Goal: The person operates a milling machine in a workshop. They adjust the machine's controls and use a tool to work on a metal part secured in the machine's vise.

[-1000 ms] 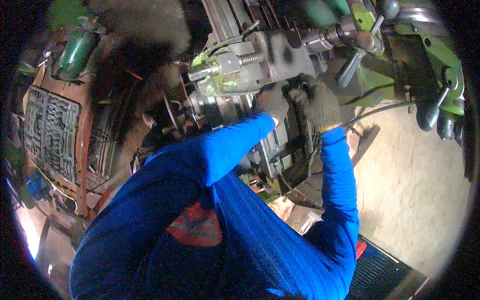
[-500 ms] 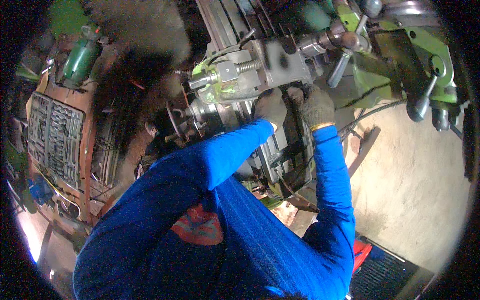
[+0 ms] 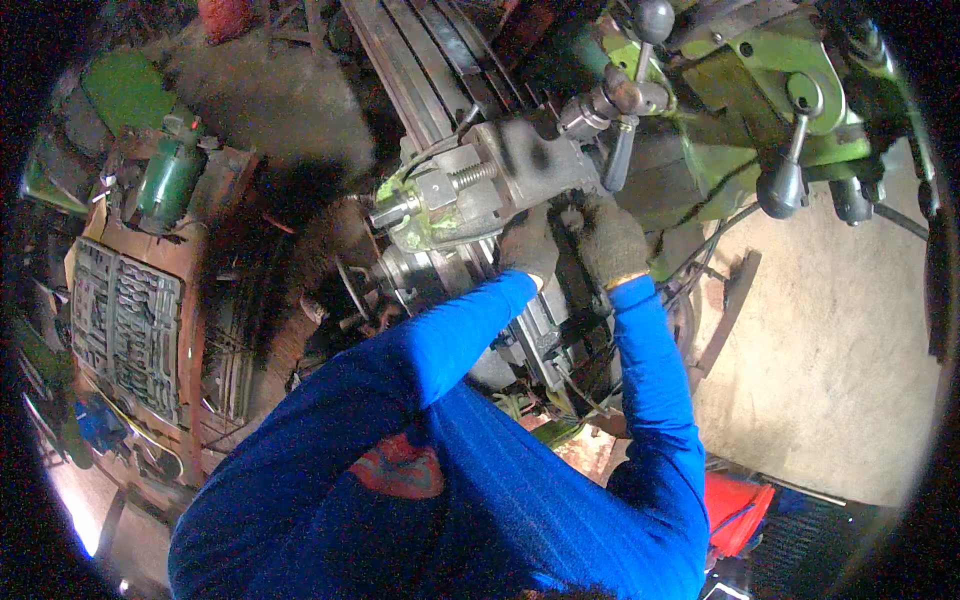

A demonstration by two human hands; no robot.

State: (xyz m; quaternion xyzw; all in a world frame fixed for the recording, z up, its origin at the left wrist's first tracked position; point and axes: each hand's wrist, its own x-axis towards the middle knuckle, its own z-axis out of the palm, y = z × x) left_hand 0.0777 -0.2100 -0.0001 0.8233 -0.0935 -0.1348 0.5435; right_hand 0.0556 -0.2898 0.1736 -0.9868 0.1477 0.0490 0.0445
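Looking down over a blue long-sleeved shirt (image 3: 470, 480) with a red patch on the chest, both sleeves stretch up and away toward a large machine. Each hand wears a grey work glove. The left hand (image 3: 528, 248) presses against the underside of a grey metal vise (image 3: 500, 180) with a square-headed screw sticking out of its left end; its fingers curl onto the metal, though whether they truly clamp it or only brace it cannot be told. The right hand (image 3: 610, 240) sits just beside it, fingers bent around a dark part under the vise's right end, and what exactly it grips is hidden.

The step in hand looks like fitting or adjusting something beneath the vise. The next move probably calls for firm, careful finger work in a tight, dim gap, with the other hand bracing.

Beyond the hands, a lever with a black ball knob (image 3: 654, 20) rises above the vise, and the green machine body (image 3: 760, 110) carries another dark handle (image 3: 782, 185). Far left, a green motor (image 3: 168, 185) and a tray of tools (image 3: 125, 325) lie on the cluttered floor.
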